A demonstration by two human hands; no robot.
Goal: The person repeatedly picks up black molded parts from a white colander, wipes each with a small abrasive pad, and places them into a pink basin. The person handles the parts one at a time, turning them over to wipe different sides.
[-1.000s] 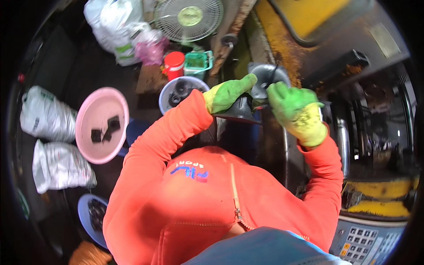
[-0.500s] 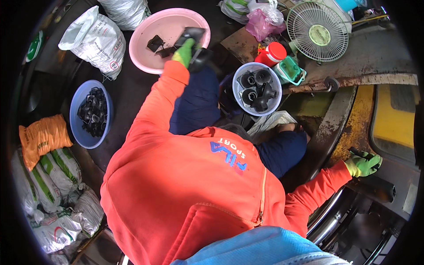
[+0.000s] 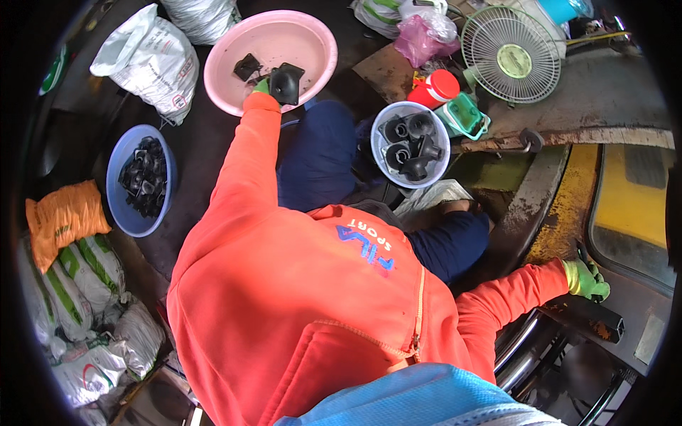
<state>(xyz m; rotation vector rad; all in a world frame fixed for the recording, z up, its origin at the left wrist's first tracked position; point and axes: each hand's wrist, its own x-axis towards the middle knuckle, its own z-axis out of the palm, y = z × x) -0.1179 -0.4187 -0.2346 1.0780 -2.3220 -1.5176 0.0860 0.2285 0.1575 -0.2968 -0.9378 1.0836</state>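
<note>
- Here on the red jacket, slanting chest lettering: one big blue word, a smaller white one beside it!
- Up left, the white sack carries print and a small red mark low down.
- Across on the orange sack, faint dark print, too small to read.
- Lower left, a pale sack flashes a red arc.

The black part looks matt and rubbery, the pink basin smooth plastic
</note>
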